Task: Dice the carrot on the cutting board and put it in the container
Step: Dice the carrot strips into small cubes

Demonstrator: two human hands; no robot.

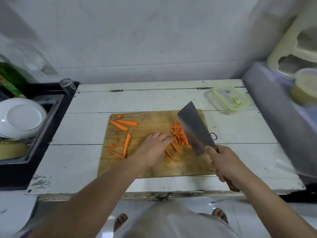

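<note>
On the white worktop [82,127] lies a wooden board [154,167]. The carrot is in two states. A small heap of dice [179,134], bright orange and fine, sits on the board at about 2 o'clock from its centre. Long carrot strips [126,146], cut with slanted ends, lie at 9 to 10 o'clock on the board, and a few thin ones are near the centre.

The left hand [152,148] lies flat, fingers straight, its fingertips touching the heap. The right hand [224,164] grips the wooden handle of a cleaver [193,127]; the wide blade stands just beside the heap at 3 o'clock.

The container [228,98], clear with a green rim, is at 1 o'clock from the board, apart from it.
</note>
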